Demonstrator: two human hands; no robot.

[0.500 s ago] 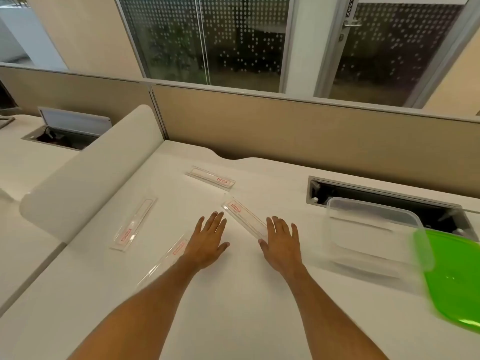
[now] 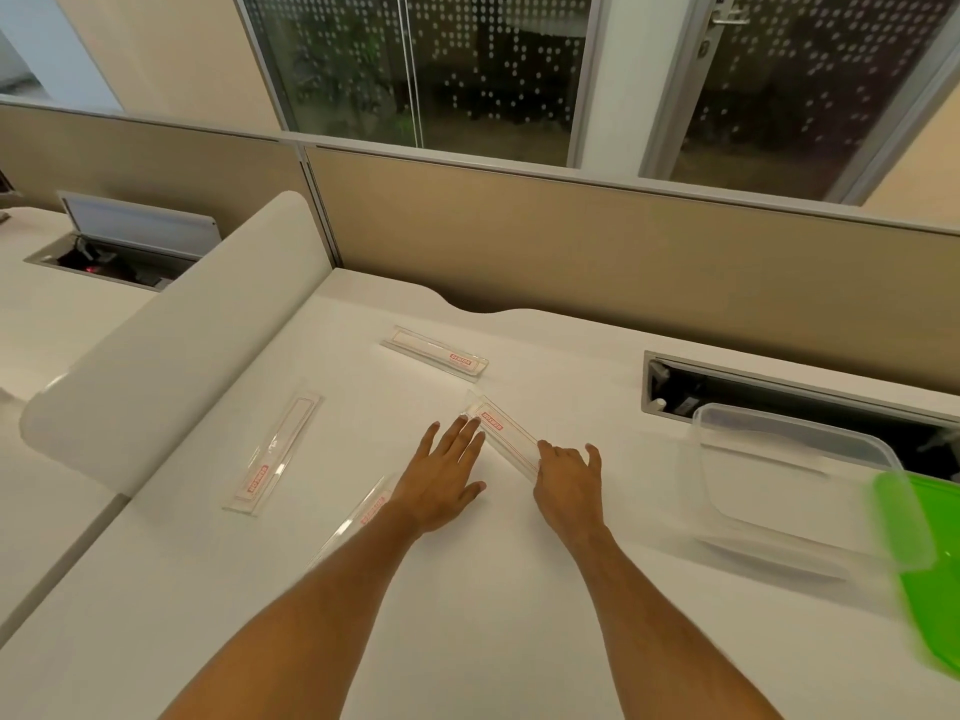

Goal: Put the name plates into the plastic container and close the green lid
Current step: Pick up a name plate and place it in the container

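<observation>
The left hand (image 2: pixel 441 475) lies flat and unclenched, fingertips touching the far end of a clear name plate (image 2: pixel 506 433); the right hand (image 2: pixel 566 480), fingers spread, touches its near end. Neither grips it yet. Best to pinch both ends and lift it level, since the plastic looks slippery, then carry it right to the plastic container (image 2: pixel 795 491) on the counter (image 2: pixel 467 615), beside the green lid (image 2: pixel 930 579)

Soft even indoor light, wide-angle bending, blurred right edge
</observation>
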